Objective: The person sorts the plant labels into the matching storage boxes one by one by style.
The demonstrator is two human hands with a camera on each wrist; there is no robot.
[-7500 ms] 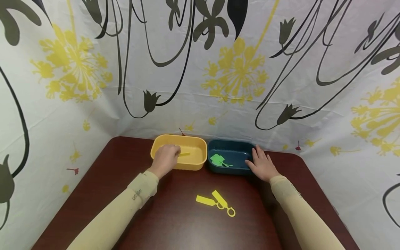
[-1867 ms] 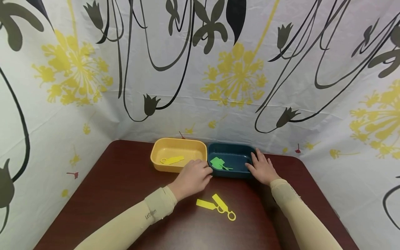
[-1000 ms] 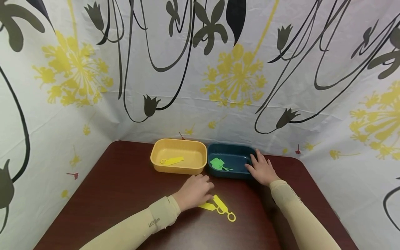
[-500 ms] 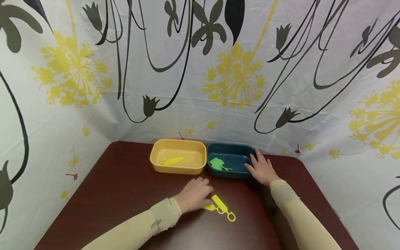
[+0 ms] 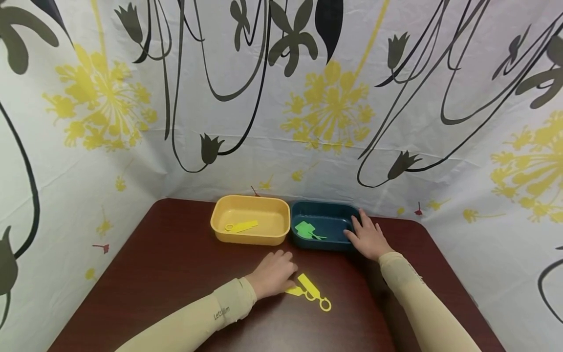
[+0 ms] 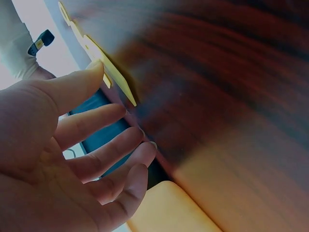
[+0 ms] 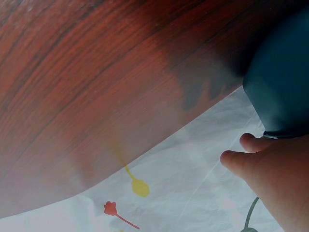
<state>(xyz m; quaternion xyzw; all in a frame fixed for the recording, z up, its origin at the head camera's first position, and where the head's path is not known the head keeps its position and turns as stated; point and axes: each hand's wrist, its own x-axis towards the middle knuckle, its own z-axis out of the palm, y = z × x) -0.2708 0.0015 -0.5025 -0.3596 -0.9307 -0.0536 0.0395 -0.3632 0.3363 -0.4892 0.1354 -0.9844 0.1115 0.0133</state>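
Observation:
My left hand (image 5: 271, 275) is low over the table at the left end of two yellow flat tags with ring ends. Its fingers hide part of the left tag (image 5: 295, 291); the right tag (image 5: 309, 286) lies across it. In the left wrist view a yellow tag (image 6: 113, 75) shows just beyond the thumb, and the loosely bent fingers (image 6: 99, 157) stand apart from the thumb with a gap between. My right hand (image 5: 369, 239) rests with spread fingers on the right end of the dark blue tray (image 5: 332, 225); fingertips reach the tray's rim in the right wrist view.
Left of the blue tray, side by side with it, stands a yellow tray (image 5: 272, 222) holding yellow tag pieces (image 5: 243, 226). Green flat pieces (image 5: 305, 229) lie in the blue tray's left part. A patterned cloth (image 5: 246, 166) rises behind the dark wooden table (image 5: 184, 254).
My left hand was in the yellow tray with a yellow tag, let it go there, then came down right to the tags on the table. The right hand has stayed at the blue tray.

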